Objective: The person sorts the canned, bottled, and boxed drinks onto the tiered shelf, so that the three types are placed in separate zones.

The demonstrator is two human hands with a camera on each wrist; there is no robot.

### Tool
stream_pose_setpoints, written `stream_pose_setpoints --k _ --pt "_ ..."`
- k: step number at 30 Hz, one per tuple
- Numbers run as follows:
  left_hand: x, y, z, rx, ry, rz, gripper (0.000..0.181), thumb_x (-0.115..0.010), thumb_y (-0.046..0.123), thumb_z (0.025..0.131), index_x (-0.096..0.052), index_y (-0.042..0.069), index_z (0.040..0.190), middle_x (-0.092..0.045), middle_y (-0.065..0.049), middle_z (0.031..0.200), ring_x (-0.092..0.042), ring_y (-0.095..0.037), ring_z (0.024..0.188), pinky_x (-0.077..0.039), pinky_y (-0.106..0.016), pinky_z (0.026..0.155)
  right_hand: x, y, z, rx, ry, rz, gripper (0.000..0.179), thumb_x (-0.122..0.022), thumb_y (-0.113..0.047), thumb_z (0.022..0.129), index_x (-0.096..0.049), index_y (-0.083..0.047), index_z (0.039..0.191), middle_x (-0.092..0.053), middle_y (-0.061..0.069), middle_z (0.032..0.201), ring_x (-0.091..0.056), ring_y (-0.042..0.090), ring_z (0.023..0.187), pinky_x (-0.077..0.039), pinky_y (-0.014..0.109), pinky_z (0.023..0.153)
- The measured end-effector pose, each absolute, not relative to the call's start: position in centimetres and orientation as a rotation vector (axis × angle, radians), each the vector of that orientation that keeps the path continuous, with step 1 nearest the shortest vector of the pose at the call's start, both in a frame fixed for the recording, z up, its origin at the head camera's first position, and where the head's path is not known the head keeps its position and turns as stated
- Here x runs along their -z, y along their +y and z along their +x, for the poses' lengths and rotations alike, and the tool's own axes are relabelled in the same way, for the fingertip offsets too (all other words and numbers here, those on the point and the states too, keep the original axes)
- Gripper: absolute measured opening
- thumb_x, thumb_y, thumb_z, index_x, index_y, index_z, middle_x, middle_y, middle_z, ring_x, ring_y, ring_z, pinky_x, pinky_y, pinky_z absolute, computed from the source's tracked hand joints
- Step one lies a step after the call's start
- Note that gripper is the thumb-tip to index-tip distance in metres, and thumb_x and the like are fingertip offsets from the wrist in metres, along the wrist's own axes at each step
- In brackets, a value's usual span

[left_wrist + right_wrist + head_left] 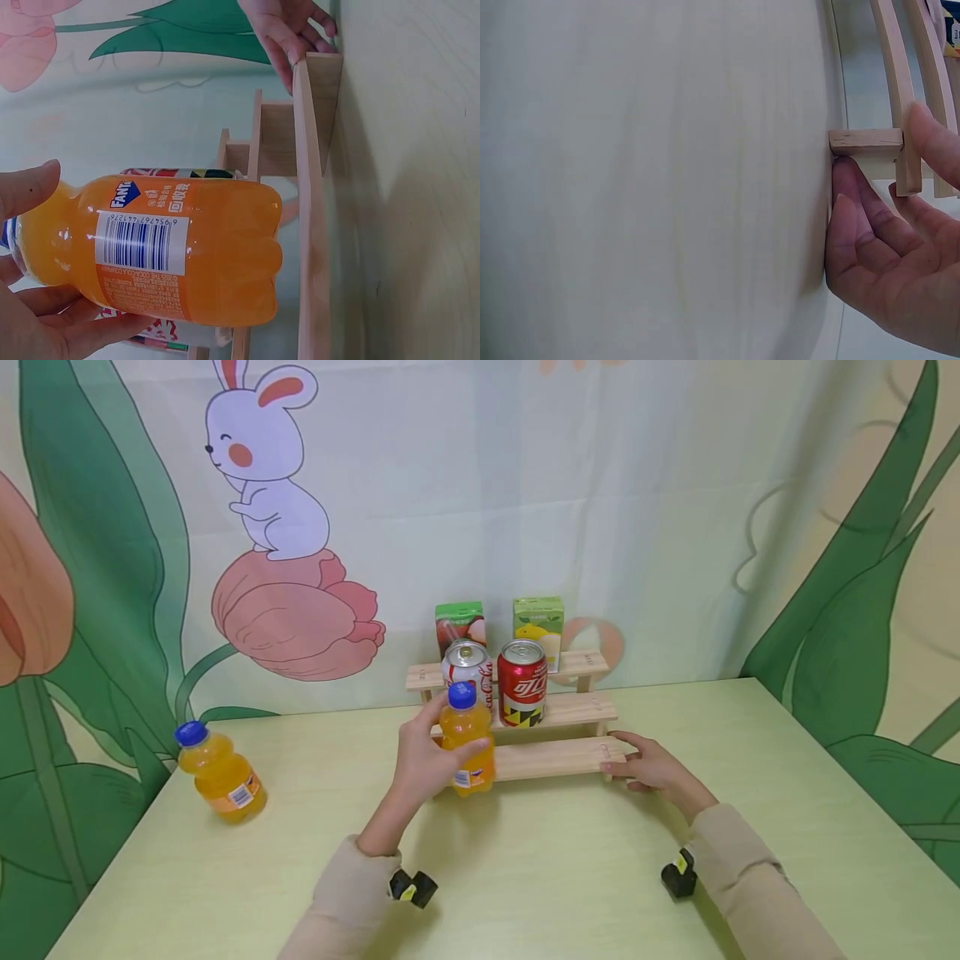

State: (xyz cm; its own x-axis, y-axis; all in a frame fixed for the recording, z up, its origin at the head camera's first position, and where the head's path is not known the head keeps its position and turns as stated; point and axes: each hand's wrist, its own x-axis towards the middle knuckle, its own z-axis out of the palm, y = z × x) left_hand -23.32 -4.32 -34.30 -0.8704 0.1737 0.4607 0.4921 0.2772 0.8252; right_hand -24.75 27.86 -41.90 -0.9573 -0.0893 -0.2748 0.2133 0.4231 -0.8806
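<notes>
My left hand (427, 758) grips a Fanta bottle (165, 247) of orange soda with a blue cap, thumb on one side and fingers on the other. The bottle is upright in front of the left part of a three-step wooden rack (555, 758); its base is close over the lowest board in the left wrist view. At the rack's right end, my right hand (651, 766) holds the lowest board, thumb (934, 142) on the board and fingers curled by its end and leg. On the middle step stand a white Coca-Cola can (467, 662) and a red can (522, 683).
Two juice boxes stand on the top step, a green-and-red one (461, 620) at left and a green-and-yellow one (538, 620) at right. Another orange soda bottle (222, 775) stands at the table's left. A printed curtain (465, 510) hangs right behind the rack.
</notes>
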Motion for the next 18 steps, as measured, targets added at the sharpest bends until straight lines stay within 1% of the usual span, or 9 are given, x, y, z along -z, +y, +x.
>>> stream_pose_setpoints --k 6,9,13,18 --pt "34.4 -3.4 -23.4 1.666 -2.249 -0.641 0.061 -0.078 0.011 0.07 -0.052 0.007 0.125 -0.059 -0.01 0.116 -0.056 -0.027 0.103 -0.051 -0.044 0.079 41.8 27.8 -24.7 1.542 2.405 0.112 0.077 -0.066 -0.023 0.084 -0.02 -0.003 0.143 -0.058 0.014 0.104 -0.053 0.011 0.068 -0.045 0.022 0.053" --pt "34.5 -3.1 -23.5 1.67 -2.244 -0.643 0.061 -0.078 0.01 0.07 -0.052 0.008 0.125 -0.059 -0.009 0.116 -0.056 -0.026 0.104 -0.051 -0.044 0.079 41.7 27.8 -24.7 1.546 2.398 0.111 0.077 -0.065 -0.023 0.085 -0.02 -0.003 0.143 -0.058 0.014 0.104 -0.053 0.011 0.068 -0.045 0.022 0.053" --pt "34.5 -2.6 -23.6 1.655 -2.25 -0.634 0.059 -0.078 0.012 0.071 -0.053 0.011 0.125 -0.06 -0.006 0.116 -0.056 -0.023 0.104 -0.05 -0.042 0.081 41.7 27.8 -24.7 1.55 2.392 0.111 0.077 -0.066 -0.023 0.084 -0.02 -0.003 0.143 -0.058 0.012 0.101 -0.053 0.01 0.067 -0.045 0.022 0.053" --pt "34.7 -1.9 -23.8 1.64 -2.246 -0.658 0.057 -0.078 0.015 0.072 -0.054 0.009 0.123 -0.06 -0.006 0.114 -0.056 -0.022 0.101 -0.05 -0.04 0.082 41.8 27.9 -24.7 1.557 2.388 0.114 0.076 -0.066 -0.022 0.085 -0.021 -0.003 0.143 -0.059 0.012 0.1 -0.053 0.01 0.066 -0.045 0.021 0.052"
